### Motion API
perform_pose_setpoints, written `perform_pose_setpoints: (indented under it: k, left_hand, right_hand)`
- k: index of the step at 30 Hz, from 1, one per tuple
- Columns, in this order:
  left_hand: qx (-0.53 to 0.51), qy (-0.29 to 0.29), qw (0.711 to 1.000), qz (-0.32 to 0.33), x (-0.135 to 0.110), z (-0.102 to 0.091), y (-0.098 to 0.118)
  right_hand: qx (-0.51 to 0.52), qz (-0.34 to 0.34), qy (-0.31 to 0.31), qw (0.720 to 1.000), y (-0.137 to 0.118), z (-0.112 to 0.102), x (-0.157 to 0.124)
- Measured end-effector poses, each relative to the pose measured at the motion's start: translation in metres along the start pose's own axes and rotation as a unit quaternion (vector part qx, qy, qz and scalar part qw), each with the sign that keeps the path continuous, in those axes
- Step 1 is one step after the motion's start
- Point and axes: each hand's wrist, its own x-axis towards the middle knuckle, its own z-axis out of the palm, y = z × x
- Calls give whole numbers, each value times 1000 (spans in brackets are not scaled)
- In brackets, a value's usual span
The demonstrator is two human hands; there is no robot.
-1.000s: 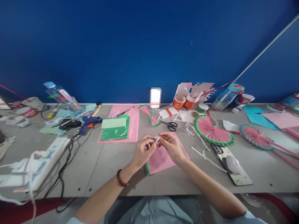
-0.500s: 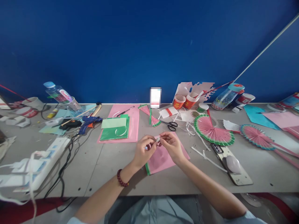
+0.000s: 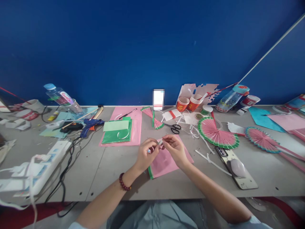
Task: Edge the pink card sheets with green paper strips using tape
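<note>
My left hand (image 3: 145,154) and my right hand (image 3: 174,149) meet above the grey table (image 3: 100,171), both pinching a small white strip (image 3: 160,142) between thumb and fingers. A red bead bracelet sits on my left wrist. Right under the hands lies a pink paper sheet with a green edge (image 3: 164,163). Black scissors (image 3: 173,128) lie just beyond the hands.
A pink and green paper stack (image 3: 121,130) and a blue glue gun (image 3: 89,124) lie to the left, with a white power strip (image 3: 38,168) and cables. Watermelon paper fans (image 3: 215,133), red cups (image 3: 189,103), a phone (image 3: 235,170) and white strips lie to the right.
The hands have barely shifted; they stay pinched on the white strip at the same spot.
</note>
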Motion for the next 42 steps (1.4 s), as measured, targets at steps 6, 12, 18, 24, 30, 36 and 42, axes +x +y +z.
perform_pose_setpoints:
  k: [6, 12, 18, 24, 30, 36, 42]
  left_hand:
    - [-26, -5, 1000, -7, 1, 0, 0]
    - [-29, -2, 999, -17, 0, 0, -1]
    - [-11, 17, 999, -26, -2, 1, -2]
    - [-65, 8, 997, -49, 1, -1, 0]
    - [-182, -22, 977, -110, 5, -3, -3]
    - [-256, -32, 956, -137, 4, -2, -11]
    - [-269, -56, 947, -163, 3, -3, -8]
  right_hand:
    - [13, 32, -33, 999, 1, -1, 1]
    - [47, 56, -76, 994, 4, -4, 3]
    - [132, 66, 27, 989, 7, -11, 12]
    - [240, 33, 118, 963, -7, -30, 30]
    - [267, -10, 97, 959, -33, -47, 37]
    - [197, 37, -46, 979, -30, -32, 22]
    - [203, 88, -133, 966, -22, -17, 12]
